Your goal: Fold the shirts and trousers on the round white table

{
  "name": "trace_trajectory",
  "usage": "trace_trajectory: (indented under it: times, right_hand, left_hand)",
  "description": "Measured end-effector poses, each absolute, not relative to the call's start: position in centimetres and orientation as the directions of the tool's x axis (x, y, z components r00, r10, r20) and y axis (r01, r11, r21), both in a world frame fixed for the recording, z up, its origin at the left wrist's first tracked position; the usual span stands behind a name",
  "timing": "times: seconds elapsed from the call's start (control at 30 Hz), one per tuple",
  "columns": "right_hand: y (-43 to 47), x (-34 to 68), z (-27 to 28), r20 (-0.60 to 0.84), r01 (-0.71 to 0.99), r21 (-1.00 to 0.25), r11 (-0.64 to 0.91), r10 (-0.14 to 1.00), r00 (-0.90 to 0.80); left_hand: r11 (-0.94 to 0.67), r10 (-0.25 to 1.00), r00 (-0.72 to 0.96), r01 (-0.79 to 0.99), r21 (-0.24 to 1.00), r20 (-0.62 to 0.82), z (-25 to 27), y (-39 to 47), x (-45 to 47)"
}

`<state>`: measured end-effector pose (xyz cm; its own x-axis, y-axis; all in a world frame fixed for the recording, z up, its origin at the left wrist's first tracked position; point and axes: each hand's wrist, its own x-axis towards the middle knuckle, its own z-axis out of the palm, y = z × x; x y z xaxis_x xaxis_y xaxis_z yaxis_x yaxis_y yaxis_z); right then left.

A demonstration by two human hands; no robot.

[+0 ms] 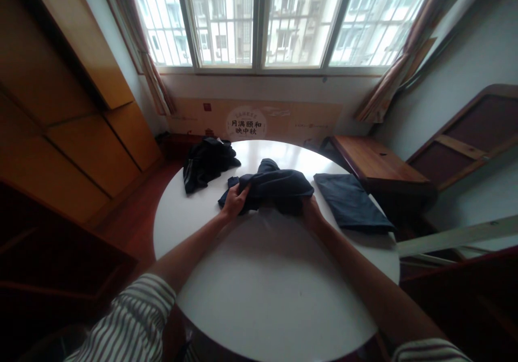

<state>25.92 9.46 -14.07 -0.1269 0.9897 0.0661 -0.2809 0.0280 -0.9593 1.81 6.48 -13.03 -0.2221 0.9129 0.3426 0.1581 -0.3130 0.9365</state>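
Observation:
A dark navy garment (275,184) lies bunched near the middle of the white round table, its kind not clear. My left hand (235,201) is closed on its left side, with the thumb on top of the cloth. At its right end, my right hand (311,211) grips the cloth, the fingers partly hidden beneath it. To the right of that hand rests a neatly folded dark navy piece of clothing (351,201). A crumpled black garment (208,162) with pale stripes sits at the table's far left.
The white round table (275,286) stands before a barred window (259,22). Beyond its right edge is a wooden desk (380,159). Wooden cabinets (93,151) line the left side. A printed cardboard panel (291,116) stands below the window.

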Motion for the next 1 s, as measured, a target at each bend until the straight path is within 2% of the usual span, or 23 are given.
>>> trace_trajectory:
  times: [0.17, 0.9, 1.0]
  right_hand:
    - [9.14, 25.86, -13.28, 0.018, -0.260, -0.965, 0.009, 0.999, -0.030]
    - [9.41, 25.84, -13.73, 0.029, -0.341, -0.940, 0.013, 0.999, -0.042]
    - [9.00, 25.74, -13.04, 0.065, -0.367, -0.929, 0.038, 0.996, -0.061]
  left_hand:
    - [-0.312, 0.918, -0.208, 0.147, 0.939, 0.337, -13.25, 6.56, 1.76]
    - [-0.309, 0.925, -0.208, 0.074, 0.948, 0.318, -12.92, 6.35, 2.21]
    - [-0.263, 0.927, -0.268, 0.033, 0.964, 0.262, -12.81, 6.65, 1.69]
